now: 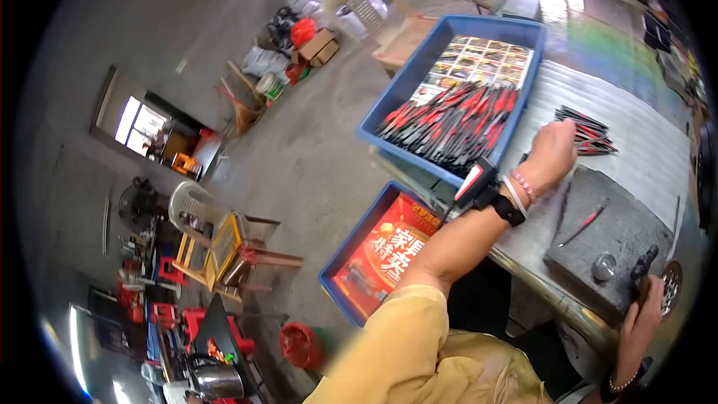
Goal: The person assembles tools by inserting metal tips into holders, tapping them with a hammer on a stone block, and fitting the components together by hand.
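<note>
My left hand (pixel 552 152) is closed at the near end of a small pile of black and red slim pieces (pixel 594 133) on a white foam sheet (pixel 636 116); its fingertips are hidden. My right hand (pixel 645 313) rests at the edge of a dark grey block (pixel 591 213), thumb and fingers apart, beside a black knobbed part (pixel 644 262). On the block are a round metal knob (pixel 604 267) and one loose black and red piece (pixel 585 226). A blue tray (pixel 446 168) beside my left forearm holds many similar pieces over a printed picture sheet.
Below the blue tray, a second blue bin (pixel 329 278) holds a red printed packet (pixel 385 254). A round perforated metal part (pixel 672 289) lies past my right hand. Across the floor are a plastic chair (pixel 359 4), a wooden chair (pixel 224 251), a red bucket (pixel 301 346) and a kettle (pixel 217 378).
</note>
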Available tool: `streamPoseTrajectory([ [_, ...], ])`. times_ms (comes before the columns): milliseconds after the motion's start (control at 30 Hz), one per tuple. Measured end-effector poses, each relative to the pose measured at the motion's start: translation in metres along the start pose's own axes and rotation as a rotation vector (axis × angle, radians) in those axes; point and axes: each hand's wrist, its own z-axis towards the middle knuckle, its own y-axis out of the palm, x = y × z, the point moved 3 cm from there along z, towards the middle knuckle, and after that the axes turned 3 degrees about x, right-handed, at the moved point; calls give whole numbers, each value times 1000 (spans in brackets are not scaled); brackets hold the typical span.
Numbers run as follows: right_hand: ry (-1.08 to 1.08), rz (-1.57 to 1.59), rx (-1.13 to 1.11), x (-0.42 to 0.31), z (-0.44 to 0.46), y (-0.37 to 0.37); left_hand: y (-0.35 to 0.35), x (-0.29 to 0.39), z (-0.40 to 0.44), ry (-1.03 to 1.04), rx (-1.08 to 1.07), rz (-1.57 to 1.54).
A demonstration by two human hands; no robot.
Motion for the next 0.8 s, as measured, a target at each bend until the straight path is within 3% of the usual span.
streamPoseTrajectory([
  [67,-13,-29,37,0,2,2,-19,13,-4,44,169,-98],
  [167,-46,-87,58,-6,-2,1,-59,35,-14,8,238,-307],
  [267,4,-30,43,-23,6,-7,-86,55,-29,-19,165,-483],
  [300,-49,-137,132,-32,6,-9,-92,59,-35,-50,103,-522],
  [367,11,36,80,-53,19,-23,-109,70,-47,-155,-9,-523],
  [500,66,219,53,-24,22,-39,-125,84,-70,-349,-27,-759],
  [633,260,303,267,17,22,-61,-136,98,-91,-365,-29,-710],
  [767,396,251,216,66,24,-67,-138,112,-97,-249,-44,-600],
  [800,404,222,182,73,25,-65,-148,124,-90,-41,-156,-436],
])
